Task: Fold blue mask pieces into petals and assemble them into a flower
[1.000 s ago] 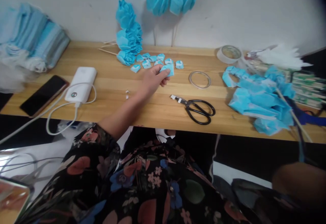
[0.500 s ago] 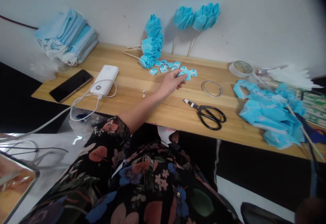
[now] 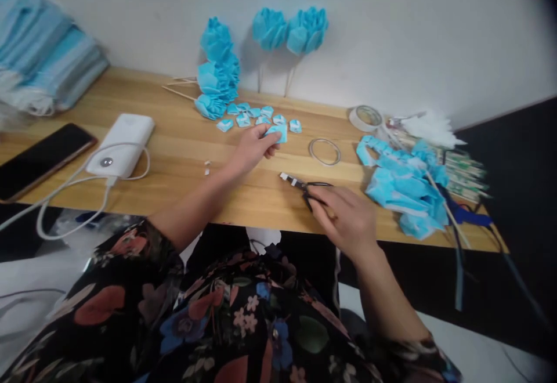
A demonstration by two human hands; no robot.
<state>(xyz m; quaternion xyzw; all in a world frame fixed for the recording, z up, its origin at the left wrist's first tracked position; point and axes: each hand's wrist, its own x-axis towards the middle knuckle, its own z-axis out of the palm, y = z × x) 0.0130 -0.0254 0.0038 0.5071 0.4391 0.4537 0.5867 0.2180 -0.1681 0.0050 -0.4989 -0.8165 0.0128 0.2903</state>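
My left hand is closed on a small flat blue piece of thin cloth or paper, pinched between thumb and fingers above the table. My right hand has its fingers over the black handles of the scissors, which lie with bits of white tape on the blades and point left. Behind my left hand several folded blue petals are spread on the wood. Blue crinkled flowers on sticks lie in a heap past them. Two more blue flowers lean against the wall.
A wire ring lies right of centre, with a tape roll behind it. Crumpled blue material fills the right end. On the left are a white power bank with cable, a phone and stacked face masks.
My right hand has come into view and taken hold of the scissors' handles. My left hand still pinches the blue piece. The view has turned to the right.
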